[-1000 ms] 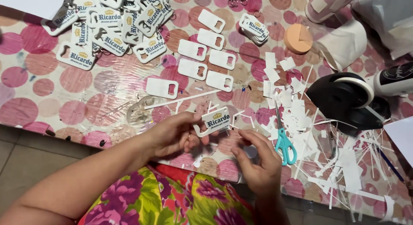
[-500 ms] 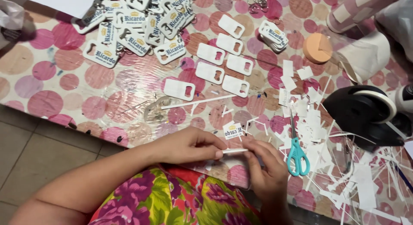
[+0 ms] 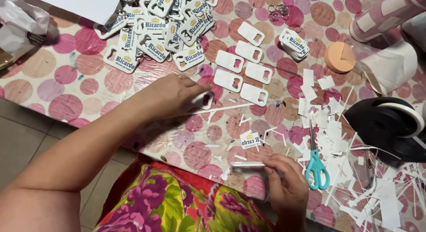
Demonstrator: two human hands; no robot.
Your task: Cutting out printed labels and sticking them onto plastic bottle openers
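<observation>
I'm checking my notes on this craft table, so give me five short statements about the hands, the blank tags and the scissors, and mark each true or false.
1. The left hand is on a blank white tag lying on the table. True.
2. The right hand holds the scissors. False: the scissors lie on the tablecloth beside it; its fingers pinch a thin white strip.
3. The scissors have teal handles. True.
4. The tablecloth is plain white. False: it has pink and brownish circles.
5. The printed tags are piled by the table's near edge. False: they lie at the far side.
</observation>
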